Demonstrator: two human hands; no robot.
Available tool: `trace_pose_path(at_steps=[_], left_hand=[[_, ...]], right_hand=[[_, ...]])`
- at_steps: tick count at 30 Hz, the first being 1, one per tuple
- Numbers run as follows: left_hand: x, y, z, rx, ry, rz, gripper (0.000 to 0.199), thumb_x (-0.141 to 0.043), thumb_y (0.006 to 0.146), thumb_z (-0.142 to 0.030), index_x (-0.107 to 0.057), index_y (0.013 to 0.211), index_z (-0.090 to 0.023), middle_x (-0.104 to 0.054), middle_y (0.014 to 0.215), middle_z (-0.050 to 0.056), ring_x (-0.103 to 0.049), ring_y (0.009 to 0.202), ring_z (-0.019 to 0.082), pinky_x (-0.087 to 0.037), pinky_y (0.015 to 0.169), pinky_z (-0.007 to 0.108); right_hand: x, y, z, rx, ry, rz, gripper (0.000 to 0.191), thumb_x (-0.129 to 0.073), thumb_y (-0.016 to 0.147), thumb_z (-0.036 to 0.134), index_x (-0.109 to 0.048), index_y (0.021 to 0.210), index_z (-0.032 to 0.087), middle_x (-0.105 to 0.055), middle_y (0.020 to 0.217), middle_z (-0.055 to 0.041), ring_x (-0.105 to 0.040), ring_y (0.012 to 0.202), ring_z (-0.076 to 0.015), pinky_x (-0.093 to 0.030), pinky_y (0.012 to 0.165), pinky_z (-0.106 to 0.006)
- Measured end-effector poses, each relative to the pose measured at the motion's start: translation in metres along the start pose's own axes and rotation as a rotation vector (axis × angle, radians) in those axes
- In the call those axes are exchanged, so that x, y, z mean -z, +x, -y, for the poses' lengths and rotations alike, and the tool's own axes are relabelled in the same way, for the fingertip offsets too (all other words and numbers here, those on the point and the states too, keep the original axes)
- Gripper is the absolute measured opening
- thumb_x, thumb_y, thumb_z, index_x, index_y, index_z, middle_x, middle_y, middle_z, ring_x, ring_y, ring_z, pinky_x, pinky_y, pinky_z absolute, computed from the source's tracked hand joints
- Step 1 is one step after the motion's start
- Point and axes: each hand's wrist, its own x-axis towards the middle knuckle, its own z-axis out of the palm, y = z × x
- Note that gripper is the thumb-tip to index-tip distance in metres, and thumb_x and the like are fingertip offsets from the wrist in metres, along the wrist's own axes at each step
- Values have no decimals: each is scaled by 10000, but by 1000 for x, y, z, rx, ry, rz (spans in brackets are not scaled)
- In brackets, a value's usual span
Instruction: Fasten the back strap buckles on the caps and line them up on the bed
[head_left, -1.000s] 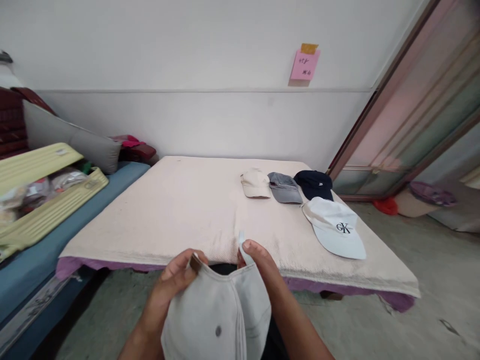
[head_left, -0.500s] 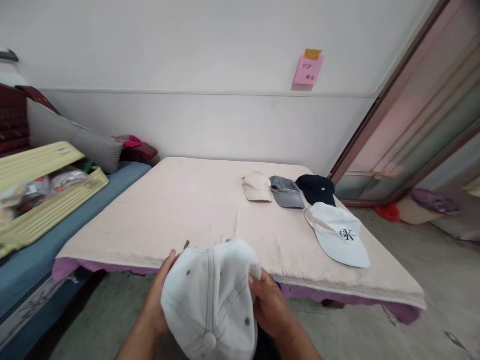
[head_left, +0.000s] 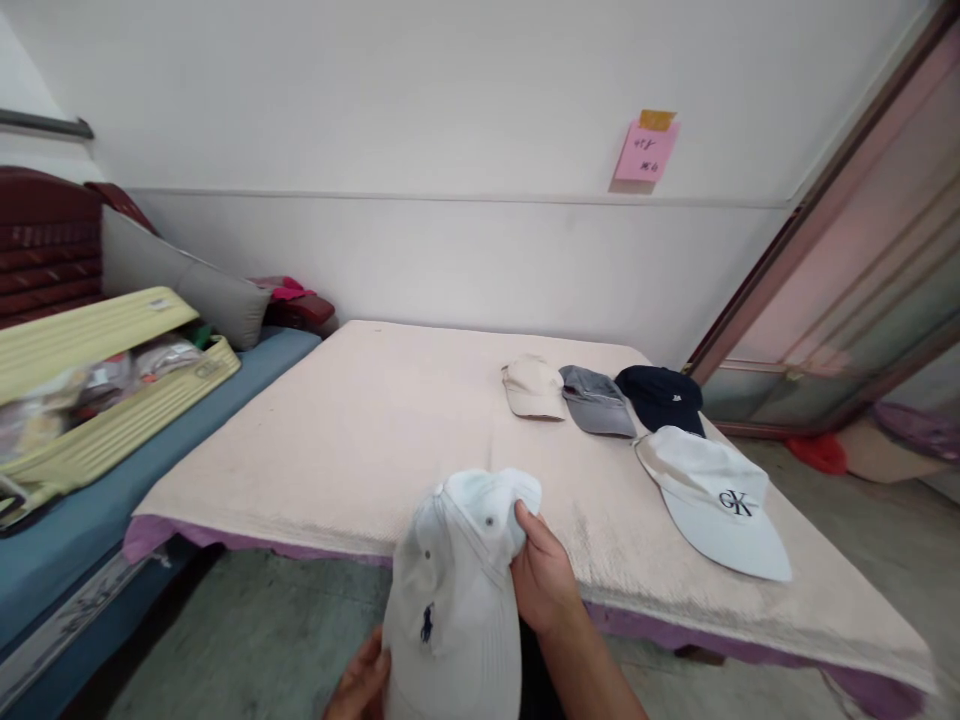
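Note:
A white cap with a small dark blue emblem is held up in front of the table's near edge, its brim pointing down toward me. My right hand grips the crown's right side, thumb on top. At the cap's lower left side, my left hand pinches the edge, partly cut off by the frame. On the cloth-covered table lie a beige cap, a grey cap, a navy cap and, nearer, a white cap with black letters.
To the left, a blue bench carries a grey cushion and an open pale yellow case with plastic bags. A pink note is taped to the wall. A red object lies on the floor at right.
The held cap has been turned, so its brim and emblem now show instead of the top button. My left hand has moved lower, and the view has shifted slightly left.

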Motion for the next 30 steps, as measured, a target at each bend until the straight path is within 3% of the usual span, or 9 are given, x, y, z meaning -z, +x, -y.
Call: trace_pose_path(at_steps=[3, 5, 9, 13, 16, 20, 25, 30], left_hand=[[-7, 17, -35, -143, -53, -130, 246, -795, 629, -249, -744, 865, -293, -764, 936, 36, -666, 997, 282, -523, 867, 344], [-16, 32, -67, -246, -18, -125, 295, -763, 667, -178, -722, 945, -269, -762, 940, 28, -686, 946, 247, -532, 855, 320], [-33, 74, -140, -484, -20, 7, 292, -694, 723, -135, -692, 1009, -192, -755, 955, 51, -693, 900, 226, -539, 839, 303], [-24, 127, -194, -614, -123, -26, 242, -529, 829, -69, -685, 964, -196, -761, 885, 12, -691, 813, 146, -535, 800, 237], [1, 164, -206, -575, -72, -184, 245, -501, 851, -73, -666, 995, -183, -752, 848, 24, -684, 805, 150, -539, 780, 250], [41, 191, -203, -505, -17, -329, 264, -486, 831, -5, -649, 982, -147, -716, 751, 23, -664, 671, 123, -529, 669, 192], [70, 202, -208, -481, 47, -454, 227, -524, 811, -38, -639, 943, -183, -688, 731, 8, -655, 673, 139, -515, 647, 195], [81, 203, -227, -489, 160, -445, 165, -541, 764, -18, -630, 783, -155, -661, 620, 16, -649, 647, 192, -501, 585, 235]], right_hand=[[-3, 13, 5, 5, -4, 119, 385, -568, 829, 466, -627, 1123, 224, -668, 1142, -85, -594, 1081, -261, -407, 942, -419], [0, 21, 7, 12, -17, 140, 377, -571, 837, 452, -608, 1144, 236, -674, 1122, -79, -597, 1075, -244, -395, 943, -399], [23, 33, -7, -16, -108, 32, 423, -639, 795, 445, -591, 1145, 213, -705, 992, -90, -657, 906, -229, -439, 806, -353], [59, 37, -39, -73, -180, -81, 426, -671, 754, 478, -621, 1046, 172, -704, 832, -80, -653, 685, -189, -436, 633, -300], [76, 36, -57, -101, -188, -152, 412, -698, 729, 470, -630, 994, 163, -691, 773, -65, -629, 626, -163, -428, 587, -275], [79, 38, -63, -107, -209, -152, 373, -694, 744, 437, -622, 972, 151, -673, 743, -55, -603, 584, -141, -409, 545, -251], [78, 42, -63, -125, -215, -165, 337, -704, 736, 395, -613, 947, 149, -660, 721, -43, -583, 554, -122, -391, 516, -229], [84, 44, -66, -158, -234, -154, 346, -732, 694, 367, -604, 928, 146, -659, 719, -40, -580, 544, -121, -384, 507, -225]])
